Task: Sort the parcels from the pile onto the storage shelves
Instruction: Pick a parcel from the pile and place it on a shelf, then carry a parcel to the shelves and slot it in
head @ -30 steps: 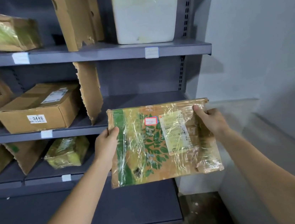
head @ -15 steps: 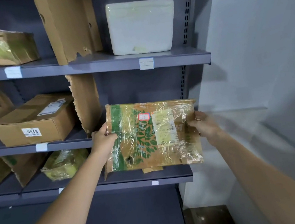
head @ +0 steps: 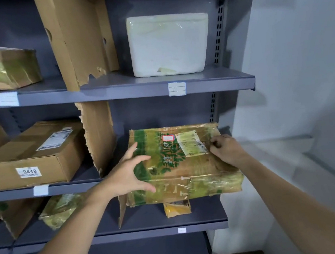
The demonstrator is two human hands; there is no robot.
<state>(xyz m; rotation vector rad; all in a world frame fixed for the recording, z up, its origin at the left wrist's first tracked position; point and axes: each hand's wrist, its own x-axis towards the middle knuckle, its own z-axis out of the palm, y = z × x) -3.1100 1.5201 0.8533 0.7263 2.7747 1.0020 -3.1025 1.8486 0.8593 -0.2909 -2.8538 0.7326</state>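
Observation:
The parcel (head: 180, 167) is a flat cardboard box with green leaf print, wrapped in clear film, with a white label and a small red-edged sticker on top. It lies flat in the right bay of the middle shelf (head: 74, 186), its front end sticking out over the shelf edge. My left hand (head: 130, 173) grips its front left corner, fingers spread on top and thumb on the front face. My right hand (head: 228, 149) sits on its right top side with fingers curled against the label.
A torn cardboard divider (head: 100, 135) stands just left of the parcel, with a brown box marked 0448 (head: 39, 155) beyond it. A white foam box (head: 168, 44) sits on the upper shelf (head: 115, 91). A small yellow packet (head: 177, 208) lies on the lower shelf (head: 154, 232). A grey wall (head: 303, 68) closes the right side.
The parcel went from upright in front of the shelves to lying flat in the middle shelf's right bay. Both hands followed it forward and shifted onto its top.

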